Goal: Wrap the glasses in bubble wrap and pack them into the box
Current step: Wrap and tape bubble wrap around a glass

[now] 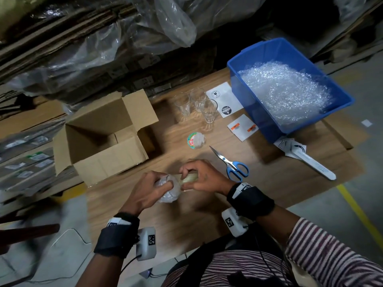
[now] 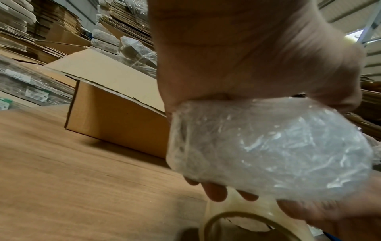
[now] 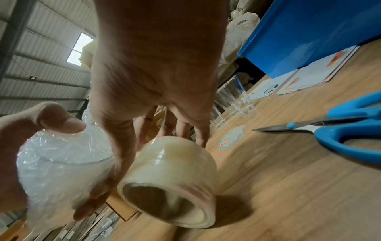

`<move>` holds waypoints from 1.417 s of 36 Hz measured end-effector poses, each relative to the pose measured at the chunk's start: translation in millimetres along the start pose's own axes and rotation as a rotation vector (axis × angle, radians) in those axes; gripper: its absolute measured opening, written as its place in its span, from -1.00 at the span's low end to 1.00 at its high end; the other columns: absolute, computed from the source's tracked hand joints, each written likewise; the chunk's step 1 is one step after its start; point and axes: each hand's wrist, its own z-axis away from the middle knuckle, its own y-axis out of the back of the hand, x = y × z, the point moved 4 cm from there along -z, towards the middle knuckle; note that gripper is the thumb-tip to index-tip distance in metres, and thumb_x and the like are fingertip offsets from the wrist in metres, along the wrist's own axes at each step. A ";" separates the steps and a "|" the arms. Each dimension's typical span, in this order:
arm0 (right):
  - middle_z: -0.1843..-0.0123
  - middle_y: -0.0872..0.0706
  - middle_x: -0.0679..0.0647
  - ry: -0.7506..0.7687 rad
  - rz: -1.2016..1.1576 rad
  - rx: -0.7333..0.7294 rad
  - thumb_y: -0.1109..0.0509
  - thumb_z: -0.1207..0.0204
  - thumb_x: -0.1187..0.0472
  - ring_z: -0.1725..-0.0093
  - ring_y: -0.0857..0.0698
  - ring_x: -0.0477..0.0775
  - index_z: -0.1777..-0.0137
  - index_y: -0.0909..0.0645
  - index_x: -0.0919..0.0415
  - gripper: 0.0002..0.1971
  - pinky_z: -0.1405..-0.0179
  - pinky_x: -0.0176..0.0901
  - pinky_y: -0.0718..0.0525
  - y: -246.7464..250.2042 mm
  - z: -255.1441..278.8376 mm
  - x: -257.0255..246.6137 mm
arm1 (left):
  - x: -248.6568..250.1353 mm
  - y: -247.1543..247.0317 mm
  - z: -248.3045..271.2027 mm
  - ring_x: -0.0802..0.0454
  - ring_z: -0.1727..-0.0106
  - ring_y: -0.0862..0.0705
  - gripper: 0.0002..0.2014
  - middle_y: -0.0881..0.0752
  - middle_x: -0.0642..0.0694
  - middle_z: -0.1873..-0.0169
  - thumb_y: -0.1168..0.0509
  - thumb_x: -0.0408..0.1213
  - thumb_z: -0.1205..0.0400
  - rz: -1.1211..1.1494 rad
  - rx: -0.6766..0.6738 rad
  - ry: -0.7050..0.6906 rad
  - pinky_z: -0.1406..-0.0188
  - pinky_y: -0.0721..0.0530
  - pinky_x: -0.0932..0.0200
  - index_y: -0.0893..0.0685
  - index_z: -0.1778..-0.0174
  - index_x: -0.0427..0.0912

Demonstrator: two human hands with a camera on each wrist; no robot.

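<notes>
- Bubble-wrapped glass (image 1: 166, 188) sits in my left hand (image 1: 145, 188), fingers curled round it, above the tabletop's (image 1: 269, 183) near edge.
- My right hand (image 1: 204, 178) grips a tape roll (image 1: 189, 179) against the bundle.
- Three bare glasses (image 1: 196, 104) stand toward the far edge, between the open box (image 1: 103, 137) and the blue bin (image 1: 290, 88) of wrap.
- Scissors (image 1: 232, 164) lie just right of my hands.
</notes>
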 end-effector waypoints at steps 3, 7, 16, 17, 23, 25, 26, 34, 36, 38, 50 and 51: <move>0.04 -0.73 0.15 0.009 -0.021 -0.024 -0.70 -0.21 0.43 0.02 -0.73 0.10 0.27 -0.69 0.20 -0.75 -0.05 0.13 -0.70 -0.8 -5.4 0.2 | 2.3 -0.8 -2.7 -0.10 0.37 -0.61 -0.65 -0.68 -0.18 0.40 -0.23 0.15 -0.41 -0.018 -0.013 0.006 0.25 -0.63 -0.13 -0.70 0.34 -0.07; -0.03 -0.67 0.13 -0.004 -0.024 -0.088 -0.63 -0.29 0.46 -0.08 -0.70 0.11 0.36 -0.57 -0.07 -0.60 -0.10 -0.02 -0.66 -1.0 -9.4 -2.6 | 6.7 -1.5 -6.4 -0.11 0.33 -0.66 -0.64 -0.71 -0.05 0.42 -0.23 0.18 -0.39 -0.020 -0.032 0.013 0.24 -0.64 -0.11 -0.70 0.38 -0.04; 0.00 -0.68 0.08 0.049 0.083 -0.120 -0.60 -0.37 0.37 -0.02 -0.67 0.06 0.11 -0.64 0.19 -0.80 -0.07 -0.01 -0.65 3.7 -7.1 -5.7 | 6.2 -4.7 -9.3 0.07 0.35 -0.57 -0.76 -0.63 0.09 0.46 -0.19 0.18 -0.39 0.063 -0.046 0.024 0.23 -0.56 -0.05 -0.65 0.41 0.17; -0.01 -0.70 0.05 0.047 0.098 -0.114 -0.60 -0.39 0.33 -0.02 -0.68 0.05 0.02 -0.63 0.22 -0.76 -0.07 0.00 -0.66 5.7 -5.2 -4.0 | 5.3 -4.8 -9.1 0.13 0.36 -0.56 -0.76 -0.61 0.14 0.47 -0.18 0.17 -0.39 0.104 -0.036 0.028 0.25 -0.52 0.00 -0.66 0.42 0.17; -0.24 -0.72 0.05 -0.103 -0.015 -0.244 -0.67 -0.32 0.18 -0.27 -0.71 -0.01 -0.60 -0.30 -0.01 -0.12 -0.27 -0.07 -0.71 6.3 8.4 13.8 | 1.6 -13.5 -8.7 0.20 0.39 -0.48 -0.74 -0.50 0.17 0.50 -0.20 0.14 -0.41 0.179 -0.067 0.008 0.29 -0.43 0.05 -0.59 0.50 0.11; -0.31 -0.69 0.06 -0.129 -0.024 -0.305 -0.71 -0.29 0.23 -0.31 -0.69 0.01 -0.67 -0.25 -0.07 -0.01 -0.30 -0.04 -0.71 7.7 10.3 19.5 | 1.4 -17.7 -8.5 0.21 0.40 -0.46 -0.74 -0.48 0.18 0.50 -0.20 0.13 -0.41 0.192 -0.064 0.005 0.30 -0.42 0.05 -0.56 0.51 0.08; -0.35 -0.67 0.05 -0.146 -0.008 -0.335 -0.74 -0.26 0.23 -0.32 -0.68 0.02 -0.67 -0.28 -0.09 0.01 -0.30 -0.05 -0.71 8.5 11.9 21.2 | 1.8 -18.5 -8.4 0.22 0.40 -0.46 -0.74 -0.48 0.19 0.51 -0.20 0.12 -0.41 0.202 -0.058 0.001 0.30 -0.42 0.05 -0.57 0.51 0.10; -0.16 -0.80 -0.08 -0.148 0.157 -0.207 -0.67 -0.27 0.10 -0.12 -0.76 -0.03 -0.36 -0.66 -0.06 -0.40 -0.13 0.07 -0.76 9.8 18.6 31.5 | 2.3 -10.2 -7.7 0.30 0.38 -0.54 -0.75 -0.62 0.20 0.50 -0.19 0.15 -0.44 0.240 -0.053 -0.024 0.32 -0.50 0.19 -0.72 0.45 0.25; -0.26 -0.80 0.00 -0.117 0.188 -0.148 -0.68 -0.27 0.15 -0.24 -0.74 0.02 -0.43 -0.68 -0.01 -0.35 -0.27 0.01 -0.70 14.7 17.9 29.0 | 3.7 -8.1 -7.0 0.29 0.36 -0.55 -0.76 -0.63 0.21 0.48 -0.21 0.14 -0.45 0.227 -0.059 -0.039 0.31 -0.50 0.21 -0.73 0.43 0.24; -0.31 -0.76 0.12 -0.074 0.239 -0.121 -0.67 -0.27 0.26 -0.32 -0.69 0.11 -0.48 -0.67 0.06 -0.31 -0.38 -0.07 -0.61 18.7 15.3 25.3 | 3.3 -8.7 -7.0 0.26 0.35 -0.57 -0.77 -0.65 0.18 0.46 -0.25 0.15 -0.46 0.223 -0.072 -0.051 0.31 -0.51 0.20 -0.75 0.38 0.20; -0.19 -0.67 0.17 -0.348 0.439 0.244 -0.53 -0.49 0.22 -0.29 -0.61 0.30 -0.25 -0.69 0.14 -0.68 -0.23 -0.07 -0.56 80.9 53.6 58.4 | 5.7 -11.1 -3.8 0.12 0.25 -0.78 -0.74 -0.83 0.02 0.32 -0.38 0.14 -0.52 0.318 -0.046 -0.090 0.20 -0.67 0.17 -0.85 0.22 0.07; -0.16 -0.64 0.18 -0.414 0.493 0.269 -0.54 -0.49 0.18 -0.25 -0.60 0.29 -0.22 -0.67 0.16 -0.69 -0.15 -0.09 -0.53 85.5 61.4 67.0 | 6.3 -11.2 -2.9 0.15 0.27 -0.76 -0.77 -0.81 0.05 0.35 -0.38 0.14 -0.52 0.325 -0.042 -0.092 0.22 -0.66 0.18 -0.85 0.25 0.11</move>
